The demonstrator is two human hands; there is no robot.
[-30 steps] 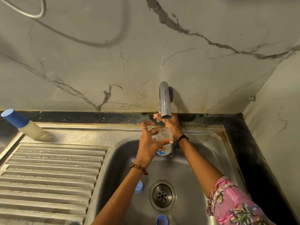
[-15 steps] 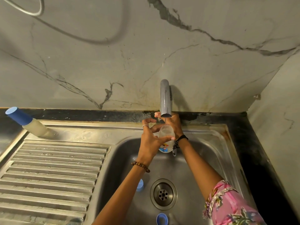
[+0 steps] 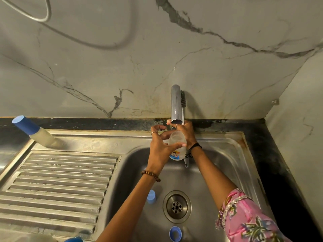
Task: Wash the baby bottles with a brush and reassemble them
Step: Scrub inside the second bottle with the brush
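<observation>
The bottle [image 3: 177, 144] is clear with a blue and orange cartoon print. The caps [image 3: 151, 196] are blue, the sleeve [image 3: 248, 219] pink floral, the wall [image 3: 157, 58] grey-veined marble.

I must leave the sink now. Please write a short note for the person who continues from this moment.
Left hand: grips the open bottle under the tap.
Right hand: behind the bottle, holds the brush, bristles up.
Second bottle, capped, stands beside the drainboard. Blue cap and blue ring lie in the sink.
Done: bottle taken apart.
Left: finish rinsing, reassemble; whether the second bottle is washed cannot be told.
</observation>
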